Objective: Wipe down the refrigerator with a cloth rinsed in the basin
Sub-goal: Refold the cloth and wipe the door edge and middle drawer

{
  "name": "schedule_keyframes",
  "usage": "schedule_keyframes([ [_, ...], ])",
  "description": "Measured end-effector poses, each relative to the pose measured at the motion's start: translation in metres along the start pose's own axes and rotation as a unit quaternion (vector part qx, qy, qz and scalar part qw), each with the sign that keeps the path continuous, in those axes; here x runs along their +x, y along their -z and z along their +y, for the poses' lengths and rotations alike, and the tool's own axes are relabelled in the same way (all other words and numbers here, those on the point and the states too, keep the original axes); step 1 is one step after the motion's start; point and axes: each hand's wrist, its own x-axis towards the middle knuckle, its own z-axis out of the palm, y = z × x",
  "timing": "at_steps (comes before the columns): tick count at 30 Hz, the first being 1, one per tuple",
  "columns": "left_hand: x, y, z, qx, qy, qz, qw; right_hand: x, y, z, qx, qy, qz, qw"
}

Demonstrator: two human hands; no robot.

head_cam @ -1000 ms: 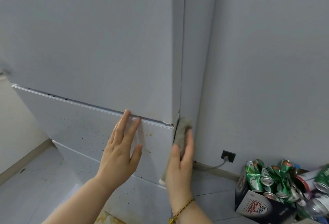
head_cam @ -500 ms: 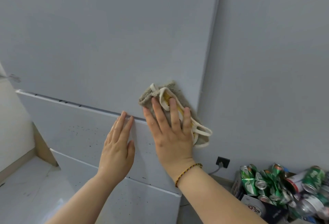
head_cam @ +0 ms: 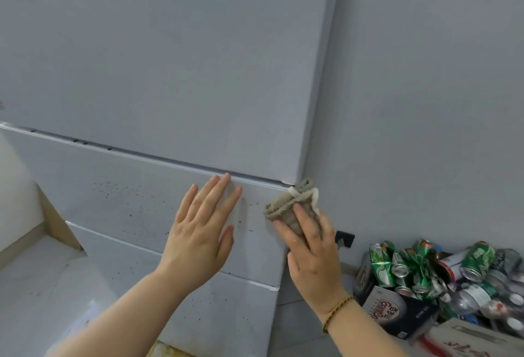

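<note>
Right hand (head_cam: 312,257) presses the cloth (head_cam: 286,208) against the right front corner of the refrigerator (head_cam: 170,73), just under the seam (head_cam: 141,155) where the upper door meets the middle drawer (head_cam: 85,183). Fingers lie fairly straight over the bunched fabric, pushing it on rather than clutching it, and the hand's outer side seems to bend round the corner. The cloth is folded thick, likely so a firm wad reaches into the seam and edge. Left hand (head_cam: 202,232) is spread flat and holds nothing, palm on the drawer front beside the cloth, fingertips at the seam; judged a brace, keeping the drawer shut and the body steady while the other hand scrubs. Dark specks (head_cam: 130,195) dot the drawer front to the left, still unwiped (the upper door looks cleaner). Much of the lower fronts appears left to do, and the cloth may want rinsing soon; no basin in view. A gold bracelet (head_cam: 337,308) sits on the right wrist. Against the wall (head_cam: 425,101): a socket (head_cam: 344,239) and a box (head_cam: 397,311) heaped with crushed green cans (head_cam: 382,266).
</note>
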Motion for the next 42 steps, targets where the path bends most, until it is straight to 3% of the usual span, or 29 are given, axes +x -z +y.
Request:
schedule_keyframes([
  [1, 0.000, -0.003, 0.004, 0.001, -0.002, -0.009, 1.000, -0.004, 0.003, -0.007, 0.093, -0.085, -0.007, 0.992],
  [2, -0.001, -0.006, 0.007, 0.004, -0.001, -0.018, 1.000, -0.003, 0.009, -0.015, 0.201, -0.202, 0.001, 0.958],
  [4, -0.003, -0.009, 0.009, 0.012, 0.009, -0.026, 1.000, 0.012, 0.019, -0.021, 0.383, -0.419, 0.034, 0.823],
  [5, -0.005, -0.010, 0.009, 0.013, 0.015, -0.028, 0.999, 0.021, 0.023, -0.019, 0.430, -0.474, 0.050, 0.767],
  [6, -0.005, -0.010, 0.009, 0.012, 0.020, -0.027, 0.999, 0.028, 0.025, -0.016, 0.458, -0.490, 0.055, 0.739],
  [7, -0.004, -0.010, 0.010, 0.010, 0.026, -0.026, 0.999, 0.032, 0.026, -0.016, 0.482, -0.482, 0.043, 0.730],
  [12, 0.002, -0.009, 0.009, 0.016, 0.051, -0.028, 0.998, 0.009, -0.001, -0.038, 0.460, -0.443, -0.091, 0.764],
  [17, 0.002, -0.013, 0.013, 0.018, 0.069, -0.029, 0.997, -0.033, -0.015, -0.037, 0.431, -0.527, -0.167, 0.713],
  [20, 0.002, -0.014, 0.018, 0.017, 0.087, -0.021, 0.996, -0.044, -0.016, -0.030, 0.442, -0.571, -0.217, 0.657],
  [22, 0.003, -0.014, 0.019, 0.015, 0.094, -0.017, 0.995, -0.033, -0.012, -0.023, 0.461, -0.605, -0.205, 0.617],
  [24, 0.004, -0.013, 0.022, 0.013, 0.101, -0.015, 0.995, -0.010, -0.006, -0.016, 0.472, -0.628, -0.153, 0.599],
  [26, 0.006, -0.013, 0.023, 0.014, 0.111, -0.013, 0.994, 0.018, 0.001, -0.014, 0.484, -0.605, -0.077, 0.628],
  [30, 0.005, -0.012, 0.021, 0.014, 0.112, -0.039, 0.993, 0.050, 0.004, -0.030, 0.468, -0.466, 0.046, 0.749],
  [34, -0.002, -0.007, 0.013, -0.011, 0.113, -0.048, 0.992, 0.016, -0.017, -0.039, 0.380, -0.307, 0.065, 0.870],
  [36, -0.008, -0.007, 0.011, -0.021, 0.147, -0.023, 0.989, 0.002, -0.025, -0.034, 0.354, -0.246, 0.081, 0.899],
  [42, -0.026, -0.008, -0.017, -0.064, 0.221, 0.002, 0.973, -0.006, -0.027, -0.041, 0.284, -0.154, 0.129, 0.937],
])
